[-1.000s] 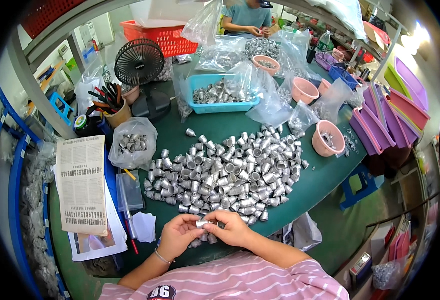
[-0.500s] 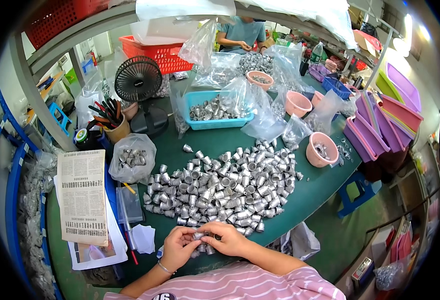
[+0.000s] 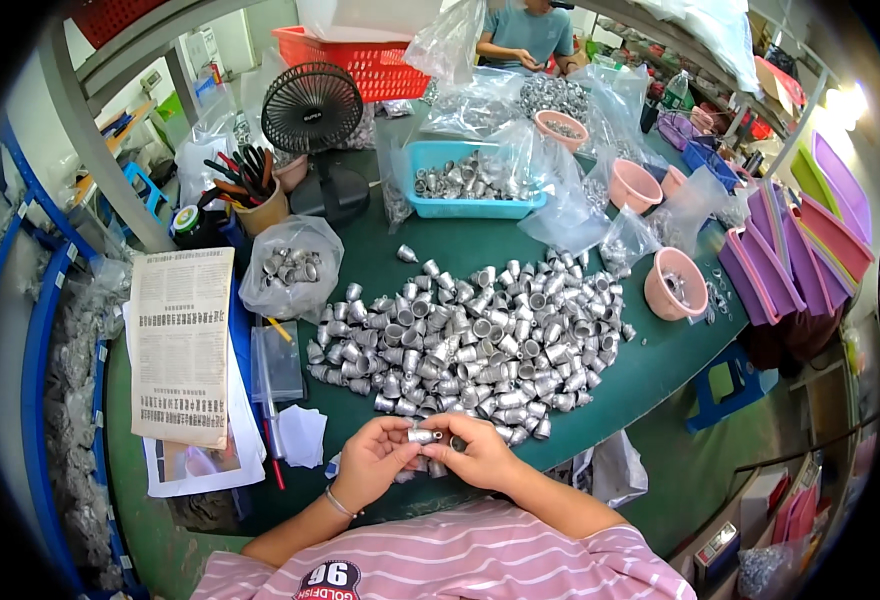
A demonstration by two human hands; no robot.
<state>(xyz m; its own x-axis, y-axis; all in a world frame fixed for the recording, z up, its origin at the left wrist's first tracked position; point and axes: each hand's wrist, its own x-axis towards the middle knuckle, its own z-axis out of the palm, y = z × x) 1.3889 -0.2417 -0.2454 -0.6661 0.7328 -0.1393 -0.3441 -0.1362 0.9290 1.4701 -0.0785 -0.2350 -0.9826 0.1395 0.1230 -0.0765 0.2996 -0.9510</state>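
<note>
At the near edge of the green table, my left hand (image 3: pixel 372 462) pinches a small silver metal bell-shaped cap (image 3: pixel 422 436) with a little ring at its end. Bent over from the other side, my right hand (image 3: pixel 475 452) has its fingers on the ring end of the same cap. Just beyond both hands spreads a heap of similar silver caps (image 3: pixel 480 335). A few more caps lie beneath and between my hands, partly hidden by the fingers.
A blue tray (image 3: pixel 475 207) of metal parts stands past the heap, beside a black fan (image 3: pixel 312 110). Newspaper (image 3: pixel 182 345) and a plastic bag of caps (image 3: pixel 291 268) lie left. Pink bowls (image 3: pixel 676 284) and stacked purple bins (image 3: pixel 755 275) are right. A person (image 3: pixel 527 40) sits opposite.
The view has shifted, so the table's things appear farther right. The cap between my hands has turned to lie sideways, its ring end toward my right hand.
</note>
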